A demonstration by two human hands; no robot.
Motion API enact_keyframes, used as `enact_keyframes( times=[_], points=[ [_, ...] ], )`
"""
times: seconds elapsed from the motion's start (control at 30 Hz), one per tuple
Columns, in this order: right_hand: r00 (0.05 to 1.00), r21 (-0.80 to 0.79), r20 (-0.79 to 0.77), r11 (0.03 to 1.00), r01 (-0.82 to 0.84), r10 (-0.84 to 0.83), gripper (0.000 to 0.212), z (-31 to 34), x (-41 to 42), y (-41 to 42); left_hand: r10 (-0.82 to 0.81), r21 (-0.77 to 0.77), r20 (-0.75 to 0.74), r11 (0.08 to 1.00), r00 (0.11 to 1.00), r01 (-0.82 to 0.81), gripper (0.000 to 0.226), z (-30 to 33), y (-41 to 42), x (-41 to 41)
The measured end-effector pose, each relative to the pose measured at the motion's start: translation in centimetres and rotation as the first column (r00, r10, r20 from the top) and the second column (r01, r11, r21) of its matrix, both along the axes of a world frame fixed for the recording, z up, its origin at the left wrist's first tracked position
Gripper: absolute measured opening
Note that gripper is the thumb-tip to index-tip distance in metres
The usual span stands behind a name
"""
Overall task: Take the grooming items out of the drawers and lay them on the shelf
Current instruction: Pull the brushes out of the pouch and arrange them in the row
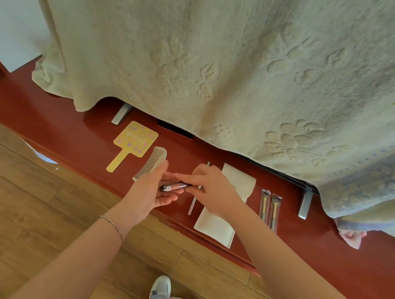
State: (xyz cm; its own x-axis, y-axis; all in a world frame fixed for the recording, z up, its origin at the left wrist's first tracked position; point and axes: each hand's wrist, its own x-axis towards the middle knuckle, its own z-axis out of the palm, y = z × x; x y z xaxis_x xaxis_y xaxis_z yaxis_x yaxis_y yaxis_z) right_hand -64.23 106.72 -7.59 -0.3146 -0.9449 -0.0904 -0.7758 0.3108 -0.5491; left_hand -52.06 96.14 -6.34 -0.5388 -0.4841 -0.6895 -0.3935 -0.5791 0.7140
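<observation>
Head view looks down on a long red shelf (50, 117) that runs from the left toward the lower right above a wooden plank floor (3, 210). A pale embossed blanket (206, 48) hangs over something behind it and covers most of the shelf's back edge; two grey metal feet (121, 114) stand on the shelf below the blanket's hem. A white wall (5, 5) shows at the far left.

Along the front edge of the shelf lie, from left to right, a yellow hand mirror (134, 141), a white comb (151, 165) just beside it, a thin clear stick (193, 202), a white paper sheet (216, 225) whose near end reaches the shelf's front edge, and two wrapped brushes (270, 212) side by side.

Over the middle of that row, the left hand (150, 192) lies palm up with fingers loosely curled under a small dark tube (175, 186). The right hand (213, 190) pinches the tube's right end with its fingertips. The tube is held just above the shelf between the comb and the stick.

A grey shoe (161, 287) shows on the floor below.
</observation>
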Motion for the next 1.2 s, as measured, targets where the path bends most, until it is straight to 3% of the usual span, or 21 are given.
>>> enact_keyframes(
  times=[0.07, 0.13, 0.33, 0.57, 0.83, 1.2],
  points=[
    [0.999, -0.001, -0.006, 0.999, -0.047, 0.047, 0.036, 0.5, 0.1, 0.0, -0.128, -0.104, 0.024, 0.986, 0.991, 0.130, 0.026, -0.3, 0.2, 0.4],
    [1.000, 0.002, 0.012, 1.000, -0.021, 0.021, 0.033, 1.1, -0.2, -0.1, -0.148, -0.183, 0.009, 0.972, 0.989, 0.147, 0.019, -0.7, 0.5, 0.7],
    [0.989, 0.165, -0.111, 0.984, -0.074, 0.093, 0.026, 1.6, -1.5, 0.2, -0.163, -0.320, 0.019, 0.934, 0.987, 0.160, 0.016, -1.4, 0.3, 1.8],
    [0.951, 0.201, -0.214, 0.963, -0.182, 0.224, 0.024, 1.4, -1.9, -0.2, -0.232, -0.452, 0.047, 0.862, 0.972, 0.228, 0.015, -1.8, 0.1, 2.8],
    [0.957, 0.132, -0.194, 0.972, -0.192, 0.216, 0.029, 1.2, -1.5, -1.2, -0.195, -0.590, 0.079, 0.781, 0.978, 0.203, 0.015, -1.1, -0.1, 3.3],
    [0.952, -0.039, -0.234, 0.977, -0.212, 0.197, 0.026, 0.2, -1.9, -1.0, -0.192, -0.634, 0.114, 0.741, 0.975, 0.220, 0.016, -0.7, 0.2, 3.4]
  ],
)
